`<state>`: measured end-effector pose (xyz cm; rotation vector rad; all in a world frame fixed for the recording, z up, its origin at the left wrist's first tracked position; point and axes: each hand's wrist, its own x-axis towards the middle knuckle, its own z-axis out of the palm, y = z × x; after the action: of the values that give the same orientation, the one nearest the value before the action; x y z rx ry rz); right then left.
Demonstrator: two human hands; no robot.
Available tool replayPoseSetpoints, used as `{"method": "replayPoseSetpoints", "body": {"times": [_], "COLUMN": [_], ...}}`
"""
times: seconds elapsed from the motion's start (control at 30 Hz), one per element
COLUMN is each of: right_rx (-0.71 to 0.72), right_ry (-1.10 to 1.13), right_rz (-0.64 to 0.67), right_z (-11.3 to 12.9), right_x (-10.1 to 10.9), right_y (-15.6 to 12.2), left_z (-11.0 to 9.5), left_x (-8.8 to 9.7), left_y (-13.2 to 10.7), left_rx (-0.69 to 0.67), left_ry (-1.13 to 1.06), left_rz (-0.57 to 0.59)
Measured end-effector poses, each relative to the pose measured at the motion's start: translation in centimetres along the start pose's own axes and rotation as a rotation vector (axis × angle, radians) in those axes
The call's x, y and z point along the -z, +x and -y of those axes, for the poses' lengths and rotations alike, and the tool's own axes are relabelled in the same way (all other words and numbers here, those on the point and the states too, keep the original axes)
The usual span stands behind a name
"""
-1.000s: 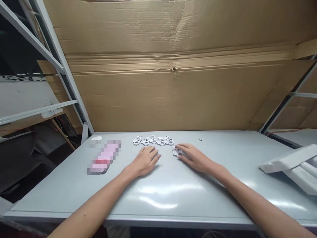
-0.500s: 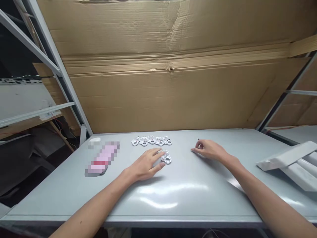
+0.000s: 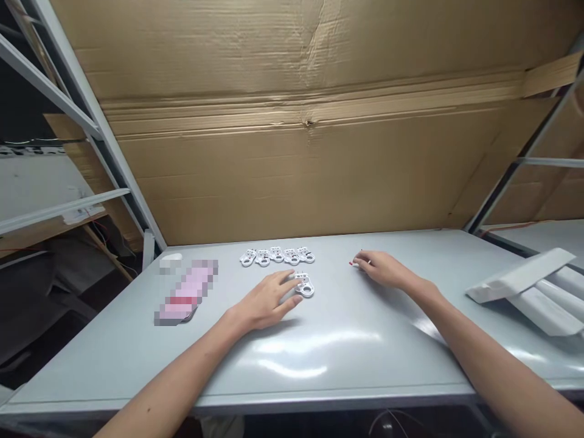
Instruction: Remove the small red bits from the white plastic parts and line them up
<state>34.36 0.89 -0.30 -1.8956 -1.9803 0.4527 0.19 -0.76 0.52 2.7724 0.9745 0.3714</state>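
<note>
My left hand (image 3: 267, 298) lies flat on the grey table (image 3: 319, 353) with its fingers stretched out. Its fingertips touch a single white flat plastic part with a round hole (image 3: 305, 285). Behind that part, a row of several matching white parts (image 3: 277, 256) lies side by side. My right hand (image 3: 384, 268) rests farther right, its fingers drawn together in a pinch on a small red piece (image 3: 352, 263) at the table surface.
A blurred pink object (image 3: 187, 292) and a small white oval (image 3: 171, 258) lie at the left. White foam rails (image 3: 524, 283) are stacked at the right. A cardboard wall (image 3: 319, 158) closes the back, and a metal rack post (image 3: 100, 134) slants at the left.
My right hand let go of the single white part and moved right to the small red piece. The part now lies at my left hand's fingertips.
</note>
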Motion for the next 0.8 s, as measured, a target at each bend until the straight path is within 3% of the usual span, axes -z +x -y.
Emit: {"method": "replayPoseSetpoints", "body": {"times": [0.17,0.4,0.57,0.67,0.8], "right_rx": [-0.016,-0.045,0.004,0.085,0.145], "right_ry": [-0.033,-0.084,-0.034,0.102,0.548], "right_rz": [0.006,-0.164,-0.140,-0.118,0.041], "right_z": [0.0,0.9,0.9,1.7,4.0], "right_x": [-0.1,-1.8,-2.2,-1.9,-1.8], "right_y": [0.0,0.4,0.7,0.5,-0.4], "left_z": [-0.1,-0.2,-0.2,-0.2,-0.1], "left_x": [0.1,0.1,0.2,0.2,0.1], "left_y": [0.0,0.1,0.0,0.0,0.1], "left_rx": [-0.006,-0.008,-0.003,-0.004,-0.014], "left_ry": [0.001,0.022,0.037,0.048,0.035], "left_rz": [0.018,0.008,0.009,0.014,0.012]}}
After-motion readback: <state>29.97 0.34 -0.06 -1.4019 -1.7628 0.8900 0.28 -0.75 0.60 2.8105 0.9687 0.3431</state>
